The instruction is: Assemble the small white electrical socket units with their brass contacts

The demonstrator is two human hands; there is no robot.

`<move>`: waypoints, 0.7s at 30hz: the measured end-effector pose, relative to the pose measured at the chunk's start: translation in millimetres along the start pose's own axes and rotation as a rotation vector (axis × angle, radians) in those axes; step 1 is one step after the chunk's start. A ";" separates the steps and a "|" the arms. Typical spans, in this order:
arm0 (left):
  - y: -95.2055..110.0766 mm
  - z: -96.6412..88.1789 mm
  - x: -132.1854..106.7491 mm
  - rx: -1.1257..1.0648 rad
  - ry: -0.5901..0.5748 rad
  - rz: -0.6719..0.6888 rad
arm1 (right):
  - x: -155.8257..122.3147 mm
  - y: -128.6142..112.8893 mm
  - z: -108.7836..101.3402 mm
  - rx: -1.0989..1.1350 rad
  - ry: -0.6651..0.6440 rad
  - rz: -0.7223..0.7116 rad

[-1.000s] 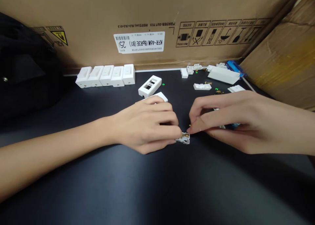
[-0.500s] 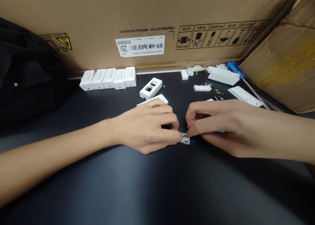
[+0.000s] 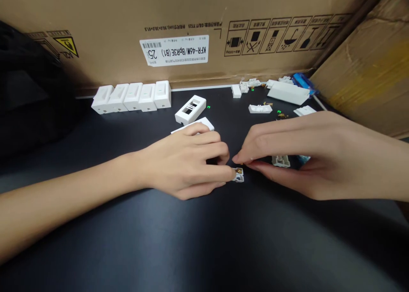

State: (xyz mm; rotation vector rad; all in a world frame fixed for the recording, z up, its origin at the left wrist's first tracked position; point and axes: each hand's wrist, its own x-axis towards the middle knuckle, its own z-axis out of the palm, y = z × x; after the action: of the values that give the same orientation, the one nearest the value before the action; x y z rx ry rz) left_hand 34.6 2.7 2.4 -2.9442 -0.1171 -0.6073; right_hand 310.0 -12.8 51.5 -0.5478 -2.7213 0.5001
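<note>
My left hand (image 3: 188, 164) is closed on a small white plastic switch base (image 3: 238, 179), holding it at the table top with the fingertips. A brass piece (image 3: 239, 170) shows inside the base; the rest is hidden under my fingers. Just right of it, my right hand (image 3: 287, 155) pinches a tiny brass part (image 3: 242, 163) between thumb and forefinger, mostly covered. Beneath my right hand a white plastic piece (image 3: 281, 161) lies partly hidden. A white cover (image 3: 206, 123) rests behind my left hand, and a white switch frame (image 3: 191, 109) with openings lies beyond it.
Several assembled white switches (image 3: 132, 96) stand in a row at the back left. A large cardboard box (image 3: 111, 10) walls off the back. Loose white parts (image 3: 260, 108), tiny green clips and a blue-handled screwdriver (image 3: 302, 82) lie at the back right. A black bag (image 3: 32, 91) is at left.
My right fingertips have drawn back slightly from the white base, uncovering the brass piece in it. My left hand stays on the base. The view has shifted a little.
</note>
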 end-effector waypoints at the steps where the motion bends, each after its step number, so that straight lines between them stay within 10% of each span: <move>1: -0.2 0.4 -0.1 -0.001 0.005 0.000 | 0.2 0.1 0.0 0.004 0.004 0.001; 9: -0.7 2.9 -3.4 -0.127 0.194 -0.187 | 6.0 -9.4 1.8 0.035 0.113 0.051; 21: -0.9 7.2 -5.5 -0.088 0.412 -0.111 | 16.0 -14.0 22.8 0.229 0.321 0.118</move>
State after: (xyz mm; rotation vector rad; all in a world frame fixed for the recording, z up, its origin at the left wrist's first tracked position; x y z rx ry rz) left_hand 32.3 4.4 -6.2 -2.8341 -0.2149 -1.2465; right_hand 283.2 -24.4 40.6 -0.6658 -2.3019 0.6798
